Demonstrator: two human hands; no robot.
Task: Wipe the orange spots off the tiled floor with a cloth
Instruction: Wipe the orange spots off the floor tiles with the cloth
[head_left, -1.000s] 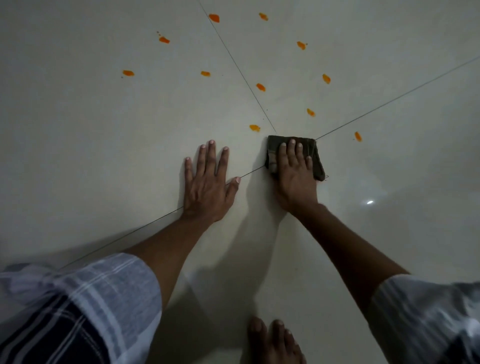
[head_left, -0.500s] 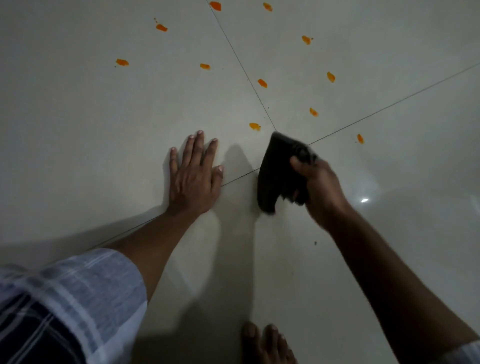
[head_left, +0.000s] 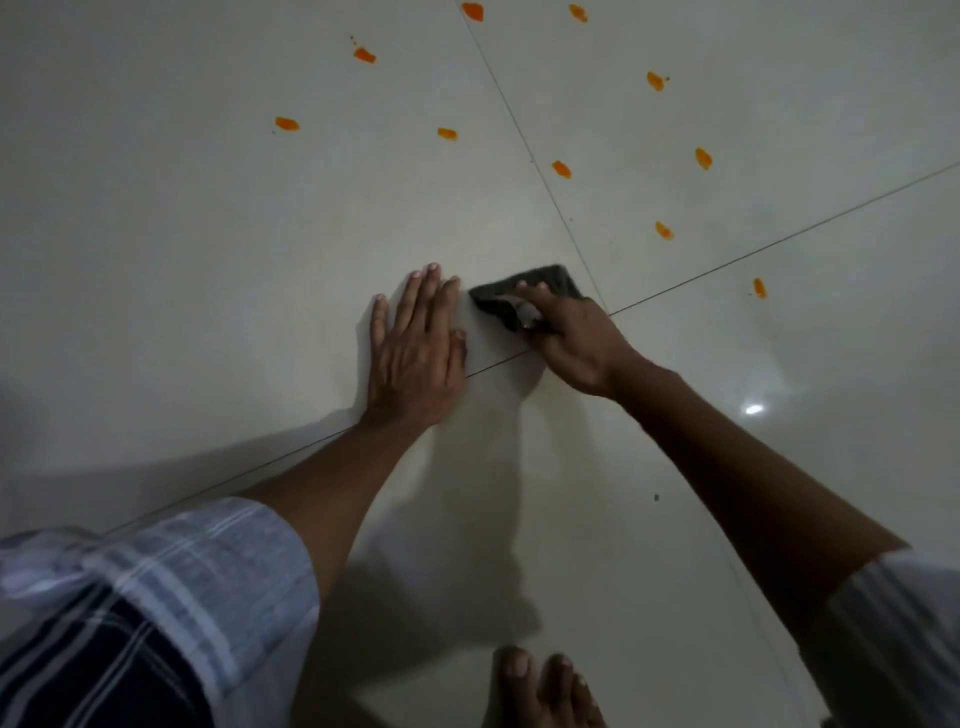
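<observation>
My right hand (head_left: 576, 338) presses a dark folded cloth (head_left: 550, 285) flat on the pale tiled floor (head_left: 208, 234), just left of where the grout lines cross. Beside it on the left, my left hand (head_left: 415, 353) lies flat on the tile, fingers spread, almost touching the cloth. Several orange spots dot the floor beyond: one (head_left: 561, 169) straight ahead of the cloth, one (head_left: 663, 229) ahead to the right, one (head_left: 759, 287) at the right, others farther off. No spot shows where the cloth lies.
My bare toes (head_left: 545, 686) show at the bottom edge. Striped sleeves (head_left: 171, 582) cover my upper arms. A light glare (head_left: 753, 409) reflects off the glossy tile at the right. A small dark speck (head_left: 656, 498) lies near my right forearm.
My right hand lifted the cloth off the grout crossing, then set it down further left, over the spot that lay nearest. That spot no longer shows. My left hand stayed planted.
</observation>
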